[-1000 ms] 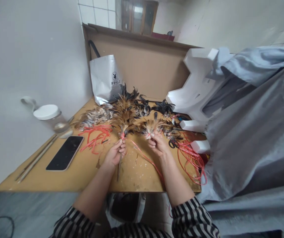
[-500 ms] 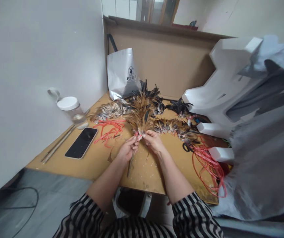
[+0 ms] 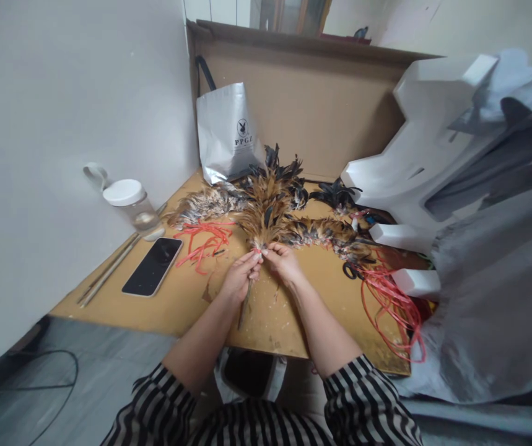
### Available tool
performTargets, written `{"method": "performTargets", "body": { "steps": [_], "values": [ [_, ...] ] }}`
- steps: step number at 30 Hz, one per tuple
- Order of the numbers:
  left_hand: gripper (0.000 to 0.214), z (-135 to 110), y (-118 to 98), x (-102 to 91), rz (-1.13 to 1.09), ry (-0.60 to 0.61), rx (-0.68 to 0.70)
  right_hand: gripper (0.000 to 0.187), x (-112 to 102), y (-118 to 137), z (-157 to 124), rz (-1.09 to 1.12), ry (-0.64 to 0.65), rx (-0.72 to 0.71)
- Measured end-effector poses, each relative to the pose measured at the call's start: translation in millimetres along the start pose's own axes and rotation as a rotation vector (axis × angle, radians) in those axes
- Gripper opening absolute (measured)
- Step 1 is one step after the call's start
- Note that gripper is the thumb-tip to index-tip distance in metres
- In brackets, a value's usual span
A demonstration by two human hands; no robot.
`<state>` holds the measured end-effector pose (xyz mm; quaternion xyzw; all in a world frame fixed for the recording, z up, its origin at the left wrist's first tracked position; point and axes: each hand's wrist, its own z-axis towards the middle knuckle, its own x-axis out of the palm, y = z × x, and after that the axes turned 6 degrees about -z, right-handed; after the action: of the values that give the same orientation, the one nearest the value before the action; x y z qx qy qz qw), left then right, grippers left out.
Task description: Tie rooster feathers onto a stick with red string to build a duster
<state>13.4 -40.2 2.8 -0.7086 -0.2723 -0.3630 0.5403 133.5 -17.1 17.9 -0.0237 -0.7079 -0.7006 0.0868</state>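
Observation:
Between my hands stands a feather duster (image 3: 266, 217) of brown and black feathers on a thin stick (image 3: 244, 308). My left hand (image 3: 243, 272) is closed around the stick just under the feathers, where a bit of red string (image 3: 257, 251) shows. Fingers of my right hand (image 3: 283, 261) pinch at the right side of the feather base; whether they hold a feather or string end is too small to tell. More brown feather bunches (image 3: 324, 232) lie to the right, and a greyish feather pile (image 3: 207, 204) lies to the left.
Red plastic strips (image 3: 205, 238) lie left, beside a phone (image 3: 153, 266), a lidded jar (image 3: 133, 207) and sticks (image 3: 110, 271). Black-handled scissors (image 3: 352, 271) and a red strip bundle (image 3: 393, 303) lie right. A silver bag (image 3: 226, 133) and white foam (image 3: 381, 173) stand behind.
The view has shifted slightly. Both hands stay at the feather base, with only a small movement of the right fingers; the stick remains in my left hand.

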Motion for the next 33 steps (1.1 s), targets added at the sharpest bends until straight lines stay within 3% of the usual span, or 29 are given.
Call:
{"method": "performTargets", "body": {
  "steps": [9, 18, 30, 33],
  "values": [
    [0.032, -2.0, -1.4, 2.6, 0.013, -0.043, 0.016, 0.033, 0.3, 7.3, -5.6, -0.095, -0.072, 0.046],
    [0.030, -4.7, 1.2, 6.8, 0.137, -0.033, 0.068, 0.037, 4.4, 0.6, -3.8, -0.131, -0.121, -0.034],
    [0.030, -3.4, 4.1, 7.1, 0.216, -0.053, 0.124, 0.028, 3.3, -1.8, -3.1, -0.276, -0.114, -0.103],
    [0.026, -4.4, 3.1, 7.2, 0.224, -0.035, 0.136, 0.027, 2.4, 1.2, -4.1, -0.301, -0.168, -0.141]
  ]
}}
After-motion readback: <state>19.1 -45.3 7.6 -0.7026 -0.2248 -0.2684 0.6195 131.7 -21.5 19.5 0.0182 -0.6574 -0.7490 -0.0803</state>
